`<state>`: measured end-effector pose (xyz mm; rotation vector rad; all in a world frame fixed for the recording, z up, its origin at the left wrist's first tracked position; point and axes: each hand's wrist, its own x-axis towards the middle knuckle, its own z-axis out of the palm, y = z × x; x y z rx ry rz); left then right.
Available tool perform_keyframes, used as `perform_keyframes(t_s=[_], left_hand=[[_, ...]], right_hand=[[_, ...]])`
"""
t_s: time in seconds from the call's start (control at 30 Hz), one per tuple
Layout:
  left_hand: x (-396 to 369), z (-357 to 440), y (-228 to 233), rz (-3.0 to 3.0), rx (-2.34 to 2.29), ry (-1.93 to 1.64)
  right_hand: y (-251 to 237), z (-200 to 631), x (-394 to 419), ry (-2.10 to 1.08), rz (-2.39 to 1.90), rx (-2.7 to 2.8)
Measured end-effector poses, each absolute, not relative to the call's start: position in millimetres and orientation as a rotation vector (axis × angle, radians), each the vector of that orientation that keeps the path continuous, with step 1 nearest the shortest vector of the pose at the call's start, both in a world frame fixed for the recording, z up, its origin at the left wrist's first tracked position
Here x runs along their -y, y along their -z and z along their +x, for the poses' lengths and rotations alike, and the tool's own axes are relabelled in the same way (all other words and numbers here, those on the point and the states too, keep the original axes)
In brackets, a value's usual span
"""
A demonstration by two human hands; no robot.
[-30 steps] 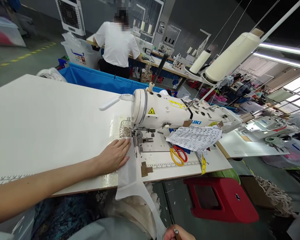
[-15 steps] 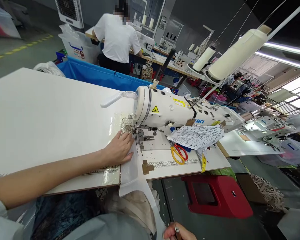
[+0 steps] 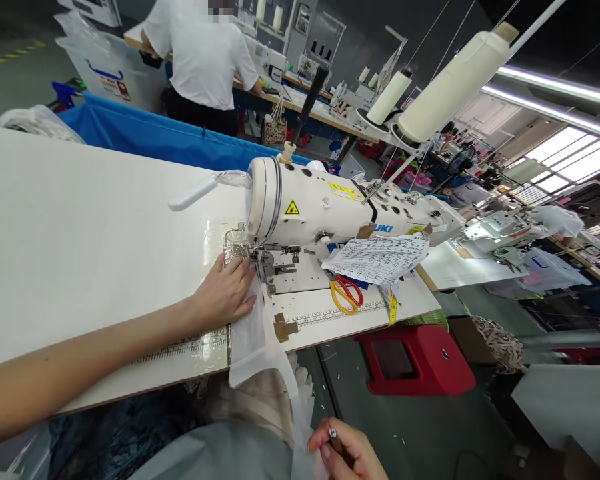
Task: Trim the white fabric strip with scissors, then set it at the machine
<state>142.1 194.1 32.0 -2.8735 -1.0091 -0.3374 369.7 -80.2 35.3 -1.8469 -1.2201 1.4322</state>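
My left hand (image 3: 225,290) lies flat, fingers stretched out, on a strip of thin white fabric (image 3: 250,337) beside the presser foot of a white sewing machine (image 3: 310,207). The fabric runs over the table's front edge and hangs down across my lap. Low in the view, my right hand (image 3: 350,453) is closed around an awl (image 3: 334,435) with a brown handle and a metal collar; its thin point is hard to make out. The fingers of that hand also touch the lower end of the white fabric, but how firmly they grip it I cannot tell.
Scissors (image 3: 346,295) with yellow and red handles lie right of the needle area, near a handwritten paper sheet (image 3: 377,257) and a tape measure (image 3: 393,307). A red stool (image 3: 430,360) stands on the floor. Beyond the blue cloth bin (image 3: 145,137) sits a co-worker (image 3: 200,60).
The camera view has shifted, so the scene sits farther left and slightly higher. My right hand has come up further into view with the awl. The left hand stays flat by the presser foot.
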Motion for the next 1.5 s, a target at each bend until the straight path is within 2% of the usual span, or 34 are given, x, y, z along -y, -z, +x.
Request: perform_keyframes(t_s=[0.4, 0.9, 1.5], left_hand=[[-198.7, 144.8, -25.0, -2.849, 0.997, 0.342], [-183.6, 143.0, -30.7, -2.925, 0.902, 0.534], [-182.3, 143.4, -30.4, -2.935, 0.905, 0.536]], right_hand=[[-37.5, 362.9, 72.5, -1.608, -1.722, 1.032], [-28.3, 366.1, 78.7, -1.529, -1.629, 0.976], [-18.7, 349.2, 55.5, -1.407, -1.534, 1.041]])
